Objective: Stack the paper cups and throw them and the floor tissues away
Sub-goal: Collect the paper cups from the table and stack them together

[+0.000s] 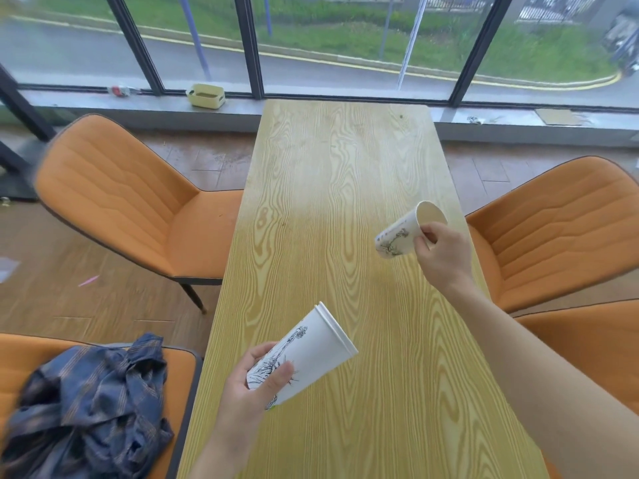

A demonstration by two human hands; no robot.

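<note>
My left hand (254,382) grips the base of a stack of white paper cups (311,350) with black ink drawings, tilted with the rims pointing up and to the right; two rims show nested together. My right hand (444,252) holds a single paper cup (403,233) by its rim, thumb inside the mouth, tipped on its side above the right part of the wooden table (339,188). The two cups are well apart. A pale tissue-like scrap (7,267) lies on the floor at the far left edge.
Orange chairs stand left (131,198) and right (560,229) of the table. A blue plaid cloth (93,402) lies on the near left chair. A yellow box (206,95) sits on the window sill. A pink scrap (89,280) lies on the floor.
</note>
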